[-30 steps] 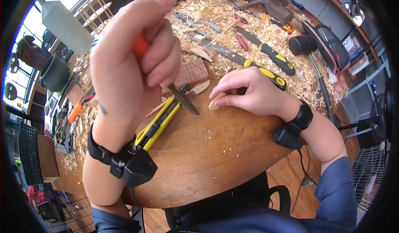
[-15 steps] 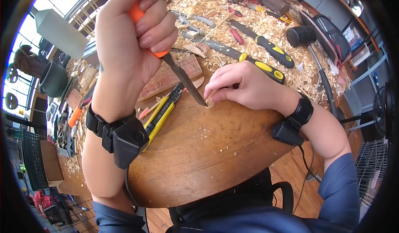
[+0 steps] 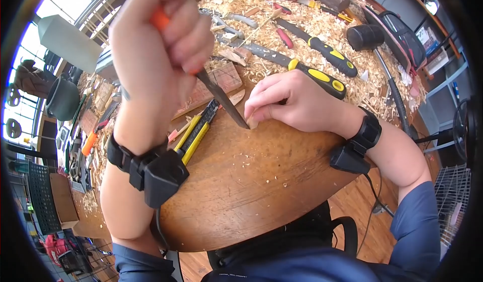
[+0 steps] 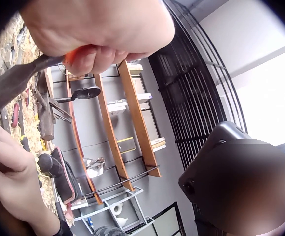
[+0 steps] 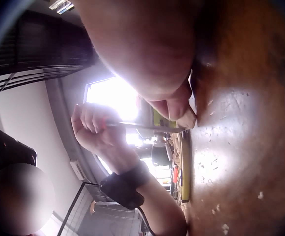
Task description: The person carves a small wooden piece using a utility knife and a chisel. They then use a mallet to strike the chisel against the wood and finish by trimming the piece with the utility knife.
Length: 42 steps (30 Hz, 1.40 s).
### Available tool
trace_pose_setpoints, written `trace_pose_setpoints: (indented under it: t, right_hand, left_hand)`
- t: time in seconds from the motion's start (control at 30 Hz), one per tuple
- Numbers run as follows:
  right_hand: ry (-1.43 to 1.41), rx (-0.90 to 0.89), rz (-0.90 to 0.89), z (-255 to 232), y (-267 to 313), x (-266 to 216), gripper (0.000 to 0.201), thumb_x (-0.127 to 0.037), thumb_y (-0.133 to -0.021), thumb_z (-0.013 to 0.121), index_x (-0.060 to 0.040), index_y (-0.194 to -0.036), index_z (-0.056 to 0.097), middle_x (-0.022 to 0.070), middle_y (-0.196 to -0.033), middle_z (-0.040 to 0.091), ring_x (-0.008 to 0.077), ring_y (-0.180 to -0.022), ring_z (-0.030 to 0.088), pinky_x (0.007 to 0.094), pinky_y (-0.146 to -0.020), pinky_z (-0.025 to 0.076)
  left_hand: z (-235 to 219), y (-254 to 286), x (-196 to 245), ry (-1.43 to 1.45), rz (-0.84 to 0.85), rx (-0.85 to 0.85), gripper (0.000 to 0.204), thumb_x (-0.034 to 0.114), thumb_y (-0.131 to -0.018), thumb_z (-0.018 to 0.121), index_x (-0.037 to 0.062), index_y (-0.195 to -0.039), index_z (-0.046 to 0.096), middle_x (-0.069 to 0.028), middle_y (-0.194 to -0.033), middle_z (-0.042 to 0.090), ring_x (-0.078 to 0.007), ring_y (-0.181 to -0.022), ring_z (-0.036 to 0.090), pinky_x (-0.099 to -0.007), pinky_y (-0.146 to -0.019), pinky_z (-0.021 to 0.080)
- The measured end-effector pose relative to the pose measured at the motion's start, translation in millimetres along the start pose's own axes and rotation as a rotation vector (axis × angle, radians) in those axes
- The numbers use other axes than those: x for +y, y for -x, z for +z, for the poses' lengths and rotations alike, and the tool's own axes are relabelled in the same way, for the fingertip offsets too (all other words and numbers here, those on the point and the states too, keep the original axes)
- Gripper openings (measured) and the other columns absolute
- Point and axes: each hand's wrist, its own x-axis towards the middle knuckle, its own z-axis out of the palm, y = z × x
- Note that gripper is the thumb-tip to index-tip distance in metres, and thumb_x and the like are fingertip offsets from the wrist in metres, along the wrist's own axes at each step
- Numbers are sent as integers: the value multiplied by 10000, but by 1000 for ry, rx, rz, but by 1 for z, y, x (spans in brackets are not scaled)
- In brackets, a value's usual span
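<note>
My left hand (image 3: 156, 45) is curled round the orange handle (image 3: 160, 18) of a chisel, raised over the table's left part. The chisel's dark blade (image 3: 221, 98) slants down to the right, its tip beside a small pale wood piece (image 3: 253, 123). My right hand (image 3: 292, 101) pinches that piece against the wooden table (image 3: 241, 191) between thumb and fingers, which partly hide it. The right wrist view shows the blade (image 5: 147, 127) meeting the wood piece (image 5: 186, 119) at the fingertips. In the left wrist view the blade (image 4: 10, 86) passes above my right hand (image 4: 14, 172).
A yellow utility knife (image 3: 197, 133) lies left of the blade, near a reddish wood block (image 3: 221, 81). Wood shavings (image 3: 322, 75) cover the table's far side, with saws with black-yellow handles (image 3: 332, 55), a black mallet (image 3: 365, 38) and a dark green pot (image 3: 63, 98).
The chisel came down and leftward from its earlier raised place, its tip now beside the wood piece. Over the last half second my left hand shifted slightly and looks blurred; my right hand barely moved.
</note>
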Motion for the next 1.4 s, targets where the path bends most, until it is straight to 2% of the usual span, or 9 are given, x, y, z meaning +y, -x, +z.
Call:
trace_pose_setpoints:
  t: [0.1, 0.2, 0.27, 0.4, 0.47, 0.6, 0.8, 0.87, 1.4]
  right_hand:
    - [-25, -16, 68, -2, 0, 0, 132, -63, -908, 814, -29, -1035, 827, 116, -977, 804, 230, -883, 767, 317, -794, 577]
    - [-26, -15, 61, 1, 1, 1, 124, -1, -905, 811, -37, -1023, 815, 58, -956, 776, 177, -881, 740, 295, -795, 574]
    - [-46, -20, 82, 0, 1, 2, 151, -66, -909, 814, -39, -1057, 833, 115, -987, 800, 230, -880, 767, 311, -787, 574]
    - [-15, -17, 78, 0, 0, 1, 157, -75, -909, 815, -38, -1061, 831, 117, -982, 797, 242, -885, 768, 323, -786, 575]
    - [19, -20, 50, 1, 1, 2, 120, -61, -932, 817, -45, -1051, 818, 50, -932, 753, 159, -755, 671, 292, -680, 512]
    - [76, -30, -5, 1, 2, 4, 140, -101, -958, 805, -48, -1088, 815, 45, -927, 735, 144, -722, 636, 289, -659, 499]
    - [244, -24, -121, 6, 2, 10, 164, -180, -1012, 740, -67, -1118, 794, 71, -937, 691, 251, -870, 672, 366, -780, 530]
    - [231, -32, -65, 6, 1, 8, 183, -256, -1027, 694, -106, -1067, 791, 116, -993, 721, 340, -979, 713, 440, -830, 561]
    - [321, 3, -85, 11, 2, 9, 190, -262, -1026, 690, -101, -1026, 791, 115, -968, 730, 340, -944, 721, 448, -797, 569]
  left_hand:
    - [7, 11, -5, -15, 17, -16, 376, 182, -1082, 530, 154, -729, 402, 53, -525, 280, -82, -409, 245, -269, -393, 245]
    - [9, 13, -1, -32, 0, -67, 371, 179, -1082, 518, 152, -732, 400, 46, -520, 287, -82, -410, 243, -268, -394, 240]
    - [11, 12, 7, -11, -8, -70, 369, 174, -1082, 514, 150, -732, 400, 45, -518, 290, -83, -410, 245, -267, -393, 242]
    - [-3, 10, 13, 10, 27, -95, 366, 164, -1085, 503, 147, -735, 400, 44, -518, 297, -81, -412, 255, -262, -390, 248]
    - [-1, 10, 12, -2, 26, -69, 365, 161, -1087, 499, 147, -736, 401, 44, -521, 300, -79, -412, 258, -257, -385, 253]
    - [0, 10, 8, -1, 17, -71, 366, 159, -1088, 500, 144, -736, 401, 46, -524, 300, -75, -410, 254, -254, -384, 253]
    - [-1, 9, 8, -2, 11, -76, 359, 156, -1087, 500, 142, -742, 404, 48, -531, 294, -73, -410, 254, -252, -389, 257]
    - [-2, 8, 8, -9, 9, -71, 357, 154, -1087, 500, 142, -744, 405, 48, -532, 294, -73, -410, 255, -251, -391, 258]
    - [3, 11, 4, -47, 9, -168, 330, 171, -1093, 467, 145, -769, 408, 49, -527, 316, -69, -409, 259, -246, -385, 258]
